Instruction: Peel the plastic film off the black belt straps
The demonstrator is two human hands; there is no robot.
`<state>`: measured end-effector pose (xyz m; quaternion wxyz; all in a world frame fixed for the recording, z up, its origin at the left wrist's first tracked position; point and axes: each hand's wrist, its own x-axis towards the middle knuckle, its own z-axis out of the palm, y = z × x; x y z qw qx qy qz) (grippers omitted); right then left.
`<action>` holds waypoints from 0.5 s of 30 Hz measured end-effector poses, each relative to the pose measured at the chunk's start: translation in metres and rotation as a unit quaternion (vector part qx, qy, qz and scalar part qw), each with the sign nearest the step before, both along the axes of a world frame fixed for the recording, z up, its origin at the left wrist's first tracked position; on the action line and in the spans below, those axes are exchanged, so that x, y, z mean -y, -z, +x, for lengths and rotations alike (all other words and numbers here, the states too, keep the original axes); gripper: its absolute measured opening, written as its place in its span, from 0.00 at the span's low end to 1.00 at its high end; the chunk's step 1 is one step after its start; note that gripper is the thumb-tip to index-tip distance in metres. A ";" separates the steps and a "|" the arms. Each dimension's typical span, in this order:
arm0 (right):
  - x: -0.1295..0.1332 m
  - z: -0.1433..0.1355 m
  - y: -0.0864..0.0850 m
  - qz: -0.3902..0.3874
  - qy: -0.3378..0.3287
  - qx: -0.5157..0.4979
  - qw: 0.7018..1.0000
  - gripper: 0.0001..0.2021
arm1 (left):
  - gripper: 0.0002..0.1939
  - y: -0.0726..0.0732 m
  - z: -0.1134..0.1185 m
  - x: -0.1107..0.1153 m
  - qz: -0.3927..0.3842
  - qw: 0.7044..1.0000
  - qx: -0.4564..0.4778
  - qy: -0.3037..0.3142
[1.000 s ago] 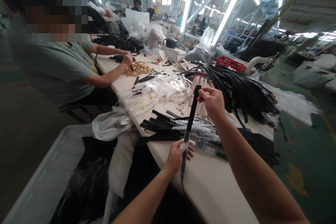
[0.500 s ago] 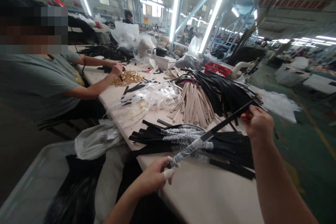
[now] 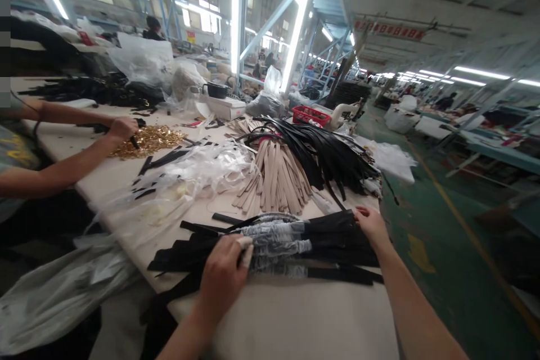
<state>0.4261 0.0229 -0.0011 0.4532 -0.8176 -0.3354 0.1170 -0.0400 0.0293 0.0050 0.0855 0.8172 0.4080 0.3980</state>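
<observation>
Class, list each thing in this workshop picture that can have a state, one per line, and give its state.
Wrapped black straps: bundled flat, middles in crinkled translucent plastic
Left hand: fingers curled over the bundle; grip unclear
Right hand: fingertips at the bundle's right end; grip unclear
Beige strips: fanned out
Unwrapped black straps: piled, drooping
Gold-coloured pieces: heaped loose
White plastic: crumpled
Red basket: upright, open-topped
Strip lights: lit

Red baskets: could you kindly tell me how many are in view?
1: the red basket stands toward the back, just beyond the fanned black straps. Others may be hidden in the clutter.
</observation>
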 end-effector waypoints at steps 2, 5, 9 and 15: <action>-0.026 0.014 0.003 -0.075 -0.027 0.050 0.996 0.11 | 0.08 0.021 0.026 0.024 0.013 0.994 -0.018 0.108; -0.067 0.027 0.007 -0.189 -0.066 0.109 0.974 0.11 | 0.07 0.046 0.053 0.051 0.041 0.978 -0.075 0.192; -0.106 0.029 0.020 -0.327 -0.108 0.161 0.925 0.10 | 0.08 0.063 0.060 0.054 0.047 0.978 -0.087 0.184; -0.125 0.034 0.035 -0.402 -0.127 0.232 0.876 0.08 | 0.12 0.088 0.062 0.045 0.102 0.978 -0.057 0.172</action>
